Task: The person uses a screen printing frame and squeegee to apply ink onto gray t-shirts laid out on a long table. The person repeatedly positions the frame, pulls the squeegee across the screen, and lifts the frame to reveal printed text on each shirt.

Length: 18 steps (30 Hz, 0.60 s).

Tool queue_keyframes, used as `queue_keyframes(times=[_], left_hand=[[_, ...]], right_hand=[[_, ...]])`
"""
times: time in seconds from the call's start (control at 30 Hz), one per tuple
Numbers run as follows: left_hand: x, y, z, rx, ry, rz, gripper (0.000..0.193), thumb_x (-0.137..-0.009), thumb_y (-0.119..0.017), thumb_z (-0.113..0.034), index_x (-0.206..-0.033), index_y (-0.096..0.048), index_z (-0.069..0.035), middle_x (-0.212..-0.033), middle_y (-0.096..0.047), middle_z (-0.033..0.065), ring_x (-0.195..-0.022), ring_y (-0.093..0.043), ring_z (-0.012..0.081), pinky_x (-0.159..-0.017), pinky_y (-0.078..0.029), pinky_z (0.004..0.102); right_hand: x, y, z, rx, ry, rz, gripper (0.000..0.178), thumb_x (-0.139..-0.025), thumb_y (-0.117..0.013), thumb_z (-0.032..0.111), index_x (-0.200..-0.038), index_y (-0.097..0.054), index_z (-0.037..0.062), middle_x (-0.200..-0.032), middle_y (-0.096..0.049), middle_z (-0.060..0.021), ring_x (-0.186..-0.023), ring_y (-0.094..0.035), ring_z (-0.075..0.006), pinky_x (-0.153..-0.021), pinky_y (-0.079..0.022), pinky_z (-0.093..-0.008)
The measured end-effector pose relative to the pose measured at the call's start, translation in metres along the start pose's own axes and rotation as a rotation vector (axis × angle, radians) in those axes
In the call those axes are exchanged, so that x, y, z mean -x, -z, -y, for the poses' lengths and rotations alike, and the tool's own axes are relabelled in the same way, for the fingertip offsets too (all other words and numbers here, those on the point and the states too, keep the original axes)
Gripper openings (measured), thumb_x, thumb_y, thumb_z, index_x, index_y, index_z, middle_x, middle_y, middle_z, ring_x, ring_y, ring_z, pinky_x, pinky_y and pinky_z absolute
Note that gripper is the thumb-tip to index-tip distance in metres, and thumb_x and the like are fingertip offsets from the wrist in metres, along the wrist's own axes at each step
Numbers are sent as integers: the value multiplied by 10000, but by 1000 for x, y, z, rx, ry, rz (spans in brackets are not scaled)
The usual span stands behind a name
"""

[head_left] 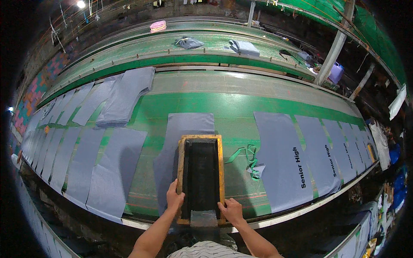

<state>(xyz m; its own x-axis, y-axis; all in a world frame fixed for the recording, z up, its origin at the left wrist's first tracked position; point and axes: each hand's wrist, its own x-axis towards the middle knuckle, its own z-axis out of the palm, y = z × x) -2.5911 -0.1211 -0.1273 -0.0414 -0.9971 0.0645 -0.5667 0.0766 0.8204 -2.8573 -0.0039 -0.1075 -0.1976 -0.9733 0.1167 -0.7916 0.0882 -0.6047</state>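
Note:
A wooden-framed printing screen with dark mesh lies lengthwise over a blue-grey cut fabric panel, which shows beyond its far end and left side. My left hand is closed on the frame's left rail near its close end. On the opposite rail, the fingers of my right hand curl around the lower right corner. Between the hands, a flat greyish squeegee-like blade rests inside the screen's near end. Right of the screen, a blue-grey panel carries black lettering.
Plain panels lie in rows along the left of the long green table, with a thick fabric stack behind them. Green strips lie tangled right of the screen. A metal post stands at the far right; another table holds bundles.

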Motion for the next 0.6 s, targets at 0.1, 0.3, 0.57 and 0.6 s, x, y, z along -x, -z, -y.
queue_keyframes(times=[0.1, 0.3, 0.57, 0.6], left_hand=[[0, -2, 3, -3, -5, -16, 751, -742, -679, -50, -1471, -502, -16, -1414, -582, 209, -1299, -572, 391, -1103, -461, 418], [0, -1, -2, -28, 23, -2, 734, -753, -663, -60, -1468, -504, -10, -1426, -574, 213, -1319, -554, 396, -1119, -447, 429], [1, 8, -5, -28, 30, 28, 707, -752, -671, -30, -1441, -517, 9, -1421, -574, 212, -1326, -540, 410, -1123, -442, 442], [-2, 6, -6, -13, 18, 34, 705, -750, -674, -26, -1436, -518, 15, -1417, -576, 214, -1324, -540, 412, -1122, -443, 443]], right_hand=[[0, -1, -2, 5, 18, -6, 338, -884, -774, 351, -818, -714, 25, -780, -633, -156, -755, -661, -371, -676, -534, -485], [0, 0, -2, -12, -5, 45, 351, -897, -769, 372, -894, -733, 23, -832, -655, -174, -812, -672, -385, -714, -542, -481], [16, 22, 54, -154, 239, 41, 543, -856, -804, 425, -1155, -688, -13, -1134, -650, -219, -1030, -652, -411, -865, -543, -489], [21, 31, 67, -172, 382, 103, 527, -838, -818, 385, -1170, -691, -5, -1162, -647, -208, -1057, -647, -399, -884, -537, -481]])
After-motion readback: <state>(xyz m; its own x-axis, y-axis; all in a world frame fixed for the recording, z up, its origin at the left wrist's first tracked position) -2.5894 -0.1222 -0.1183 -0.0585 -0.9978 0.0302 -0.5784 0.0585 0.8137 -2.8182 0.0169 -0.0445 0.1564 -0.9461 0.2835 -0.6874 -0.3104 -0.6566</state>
